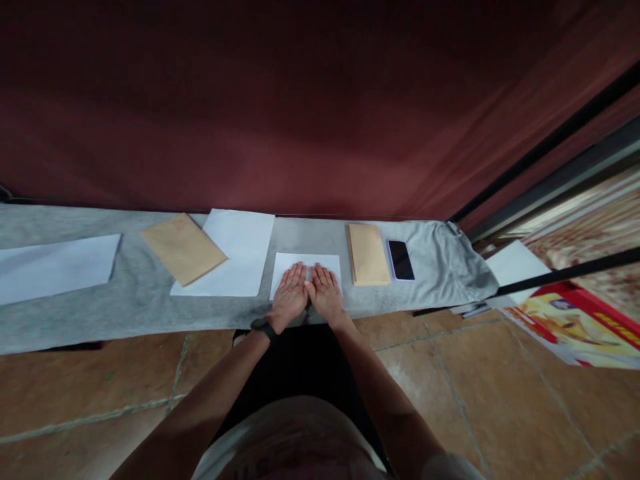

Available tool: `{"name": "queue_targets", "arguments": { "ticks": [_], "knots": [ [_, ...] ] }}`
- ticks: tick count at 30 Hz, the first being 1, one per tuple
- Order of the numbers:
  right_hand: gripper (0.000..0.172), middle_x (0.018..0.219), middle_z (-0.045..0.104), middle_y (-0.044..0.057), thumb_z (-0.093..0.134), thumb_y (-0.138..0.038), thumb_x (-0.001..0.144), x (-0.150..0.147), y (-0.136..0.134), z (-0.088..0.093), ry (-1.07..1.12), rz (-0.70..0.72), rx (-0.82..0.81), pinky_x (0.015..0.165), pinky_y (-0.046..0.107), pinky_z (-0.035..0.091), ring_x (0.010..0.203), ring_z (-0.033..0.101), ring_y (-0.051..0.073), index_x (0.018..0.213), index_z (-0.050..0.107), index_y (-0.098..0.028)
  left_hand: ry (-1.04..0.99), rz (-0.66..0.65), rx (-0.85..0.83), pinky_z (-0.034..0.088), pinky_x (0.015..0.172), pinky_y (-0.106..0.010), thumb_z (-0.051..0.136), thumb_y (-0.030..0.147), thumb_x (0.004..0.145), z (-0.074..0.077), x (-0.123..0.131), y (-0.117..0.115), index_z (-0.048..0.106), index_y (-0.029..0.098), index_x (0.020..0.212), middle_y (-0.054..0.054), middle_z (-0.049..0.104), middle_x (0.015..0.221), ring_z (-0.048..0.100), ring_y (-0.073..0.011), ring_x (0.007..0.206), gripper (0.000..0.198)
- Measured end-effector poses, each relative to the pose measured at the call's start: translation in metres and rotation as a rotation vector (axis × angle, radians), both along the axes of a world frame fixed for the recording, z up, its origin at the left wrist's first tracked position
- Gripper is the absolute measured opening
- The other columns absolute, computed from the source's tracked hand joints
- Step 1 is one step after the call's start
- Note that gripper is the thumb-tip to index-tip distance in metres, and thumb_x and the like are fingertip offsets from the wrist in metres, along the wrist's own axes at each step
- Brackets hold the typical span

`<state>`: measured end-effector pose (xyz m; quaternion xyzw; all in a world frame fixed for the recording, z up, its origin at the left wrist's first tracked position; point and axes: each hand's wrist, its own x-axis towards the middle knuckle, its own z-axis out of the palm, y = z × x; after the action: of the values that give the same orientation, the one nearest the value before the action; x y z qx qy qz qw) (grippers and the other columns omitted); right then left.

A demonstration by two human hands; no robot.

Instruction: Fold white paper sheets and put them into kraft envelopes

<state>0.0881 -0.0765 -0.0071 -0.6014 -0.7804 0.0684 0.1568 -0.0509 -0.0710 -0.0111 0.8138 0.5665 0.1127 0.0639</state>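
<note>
A small white sheet of paper [320, 260], perhaps folded, lies on the grey cloth in front of me. My left hand [291, 291] rests flat on its left half, fingers stretched forward. Beside it, my right hand [325, 292] presses flat on the right half, and the two thumbs almost meet. Neither hand grips anything. To the right lies a stack of brown envelopes [369, 255]. On the left, more brown envelopes [184, 248] lie askew, partly over larger white paper [243, 250].
A phone [401, 260] lies right of the envelope stack. White paper [55, 267] covers the far left of the grey cloth [140, 313]. A dark red curtain [300, 133] hangs behind the narrow table. A red and yellow box [580, 327] stands on the floor at right.
</note>
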Motion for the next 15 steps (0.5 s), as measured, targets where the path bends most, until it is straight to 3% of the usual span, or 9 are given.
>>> {"name": "queue_targets", "arguments": {
  "ticks": [7, 15],
  "knots": [
    [0.062, 0.159, 0.038, 0.019, 0.034, -0.046, 0.107, 0.012, 0.005, -0.009, -0.039, -0.121, 0.062, 0.121, 0.047, 0.030, 0.148, 0.036, 0.028, 0.155, 0.035, -0.007, -0.027, 0.119, 0.035, 0.022, 0.125, -0.046, 0.027, 0.029, 0.099, -0.006, -0.018, 0.012, 0.030, 0.003, 0.155, -0.019, 0.030, 0.163, 0.020, -0.0256, 0.154, 0.062],
    [0.065, 0.159, 0.036, 0.024, 0.032, -0.047, 0.107, 0.024, 0.001, -0.015, -0.040, -0.193, 0.120, 0.119, 0.050, 0.032, 0.148, 0.036, 0.031, 0.154, 0.034, -0.002, -0.078, 0.243, 0.052, 0.024, 0.124, -0.051, 0.030, 0.033, 0.098, -0.011, -0.027, 0.010, 0.030, 0.002, 0.155, -0.020, 0.029, 0.163, 0.020, -0.0292, 0.154, 0.065]
  ]
}}
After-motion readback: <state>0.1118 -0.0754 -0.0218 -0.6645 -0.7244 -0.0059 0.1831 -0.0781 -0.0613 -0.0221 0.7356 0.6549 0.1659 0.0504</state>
